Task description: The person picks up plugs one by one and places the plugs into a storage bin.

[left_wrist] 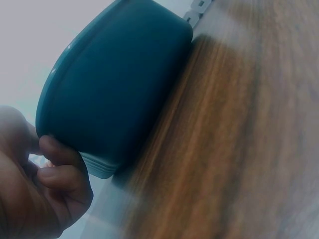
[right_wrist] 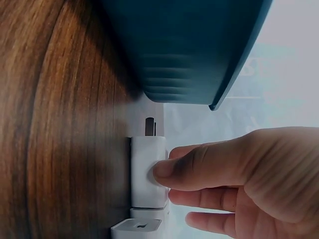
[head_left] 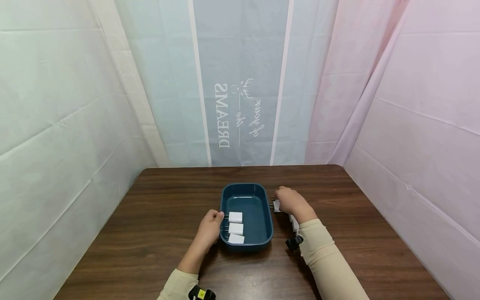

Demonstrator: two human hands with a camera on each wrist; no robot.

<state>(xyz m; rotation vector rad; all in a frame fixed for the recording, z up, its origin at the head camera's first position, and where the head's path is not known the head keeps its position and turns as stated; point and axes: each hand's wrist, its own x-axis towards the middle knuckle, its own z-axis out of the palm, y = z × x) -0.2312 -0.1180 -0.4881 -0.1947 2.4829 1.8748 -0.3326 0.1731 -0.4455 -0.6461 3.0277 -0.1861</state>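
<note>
1. The left hand [head_left: 210, 227] reaches in from the near left, its thumb at the left rim of the deep blue rectangular tray [head_left: 258, 216] and its fingers folded against the outside, gripping that edge
2. The right hand [head_left: 294, 204] reaches forward beyond the tray's right side, forearm slanting in from the near right; thumb and fingers are parted only by the body of 1 white wall charger [right_wrist: 148, 172], which they pinch, thumb on the near face
3. That charger is at the tabletop [head_left: 172, 208], prongs toward the tray's outer wall and apart from it; another charger with a port [right_wrist: 139, 229] lies just beside it, and more white chargers [head_left: 294, 223] lie near the right wrist
4. Inside the tray, 3 chargers [head_left: 236, 228] form a column at the near left, prongs facing the left wall; bare floor shows to their right and toward the far end
5. The tray's walls flare up to a rounded rim; wide wood stretches separate it from the table's left and right edges, with printed cloth [head_left: 241, 54] beyond the far edge
</note>
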